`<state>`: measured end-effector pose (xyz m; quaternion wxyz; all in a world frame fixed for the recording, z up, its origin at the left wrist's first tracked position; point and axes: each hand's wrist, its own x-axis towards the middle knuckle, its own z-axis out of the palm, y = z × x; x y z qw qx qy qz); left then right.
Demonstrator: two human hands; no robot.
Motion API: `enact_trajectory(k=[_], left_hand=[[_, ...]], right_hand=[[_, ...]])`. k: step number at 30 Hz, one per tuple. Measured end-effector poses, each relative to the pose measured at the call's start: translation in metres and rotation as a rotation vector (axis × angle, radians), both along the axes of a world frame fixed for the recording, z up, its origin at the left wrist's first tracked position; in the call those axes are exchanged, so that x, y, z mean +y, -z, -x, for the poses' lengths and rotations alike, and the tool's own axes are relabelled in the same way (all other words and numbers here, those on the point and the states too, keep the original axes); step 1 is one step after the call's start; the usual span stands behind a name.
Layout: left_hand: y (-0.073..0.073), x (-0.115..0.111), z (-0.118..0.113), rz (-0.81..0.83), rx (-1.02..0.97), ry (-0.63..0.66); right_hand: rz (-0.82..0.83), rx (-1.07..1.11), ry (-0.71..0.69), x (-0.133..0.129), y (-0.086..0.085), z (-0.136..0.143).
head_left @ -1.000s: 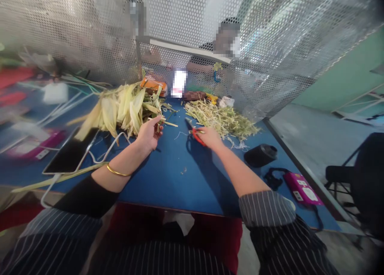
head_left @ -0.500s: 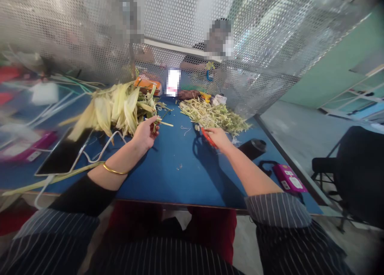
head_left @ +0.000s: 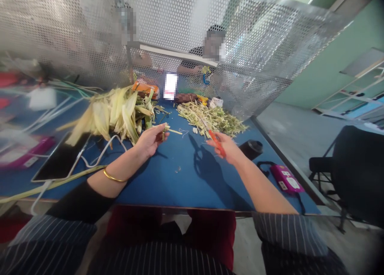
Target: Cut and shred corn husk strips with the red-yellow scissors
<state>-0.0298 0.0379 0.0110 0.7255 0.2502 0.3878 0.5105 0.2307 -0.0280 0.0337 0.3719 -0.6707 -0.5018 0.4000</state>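
Observation:
My left hand is closed around a thin strip of corn husk, whose pale end sticks out to the right past the fingertips. In my right hand is a pair of scissors with orange handles; the blades point up and away over the table, and I cannot tell how far apart they are. Beyond the scissors lies a heap of cut husk pieces. Behind my left hand rests a bundle of long, uncut corn husks.
A tablet with a white cable lies at left on the blue table. A lit phone stands at the back before a perforated screen. At right are a black cylinder, a purple pack and a chair.
My right hand has lifted the scissors and turned their blades into view. My left hand has shifted slightly right with the husk strip. The camera view has moved a little.

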Motion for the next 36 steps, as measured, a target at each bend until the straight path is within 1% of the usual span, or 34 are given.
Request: enact_trajectory(k=[2, 3, 5, 8, 12, 13, 15, 18, 22, 27, 31, 34, 36], left_hand=[[0.0, -0.001, -0.001, -0.037, -0.029, 0.031], [-0.001, -0.002, -0.002, -0.056, -0.041, 0.039], [-0.002, -0.003, -0.002, -0.085, -0.055, 0.044], [-0.005, -0.006, -0.003, -0.101, -0.07, 0.054], [-0.007, -0.011, -0.007, -0.112, -0.098, 0.047], [-0.007, -0.012, -0.007, -0.113, -0.104, 0.042], [-0.007, -0.014, -0.009, -0.116, -0.105, 0.031], [-0.005, -0.016, -0.01, -0.124, -0.092, 0.023], [-0.004, -0.019, -0.011, -0.132, -0.074, 0.027], [-0.005, -0.024, -0.014, -0.185, -0.057, 0.033], [-0.003, -0.027, -0.015, -0.196, -0.064, 0.049], [-0.001, -0.027, -0.015, -0.199, -0.061, 0.023], [0.001, -0.026, -0.015, -0.202, -0.043, -0.002]], right_hand=[[-0.068, 0.188, -0.006, -0.007, 0.005, 0.01], [-0.122, 0.242, 0.007, -0.013, 0.007, 0.016], [-0.156, 0.291, 0.01, -0.027, 0.011, 0.025], [-0.126, 0.293, -0.066, -0.05, 0.016, 0.031], [-0.085, 0.277, -0.275, -0.075, 0.018, 0.031], [-0.074, 0.254, -0.303, -0.079, 0.017, 0.032], [-0.032, 0.204, -0.313, -0.085, 0.017, 0.036], [0.003, 0.126, -0.268, -0.088, 0.018, 0.047], [-0.032, 0.025, -0.224, -0.086, 0.022, 0.059], [-0.021, 0.095, -0.2, -0.08, 0.022, 0.068], [-0.012, 0.13, -0.18, -0.079, 0.021, 0.072], [-0.011, 0.179, -0.187, -0.083, 0.021, 0.072], [-0.02, 0.25, -0.195, -0.087, 0.021, 0.072]])
